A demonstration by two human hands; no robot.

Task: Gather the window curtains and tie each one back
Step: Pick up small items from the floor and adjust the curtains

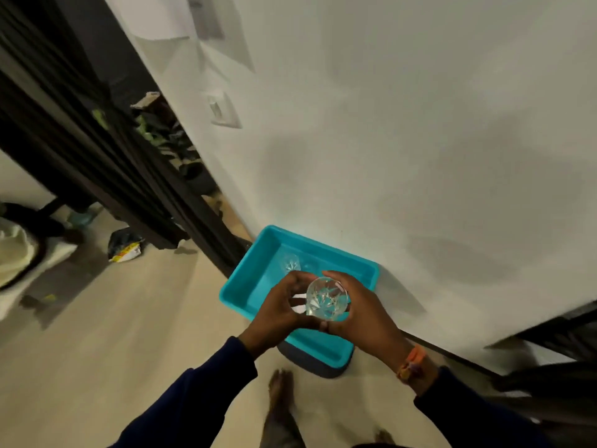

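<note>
Above a teal tray (pixel 240 287) by the white wall (pixel 387 124), left hand (pixel 284 305) and right hand (pixel 361 313) cupped around a cut-glass tumbler (pixel 327 297), second glass (pixel 291 261) faint in the tray, dark curtain (pixel 80 130) hanging upper left, ungathered, blurred.

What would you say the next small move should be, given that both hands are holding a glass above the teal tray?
Probably lower the cut glass into the teal tray, beside the other glass already lying there. Both the left hand and the right hand are occupied with it, and the dark curtain at the left hangs loose, so the hands need freeing before any gathering can start.
</note>
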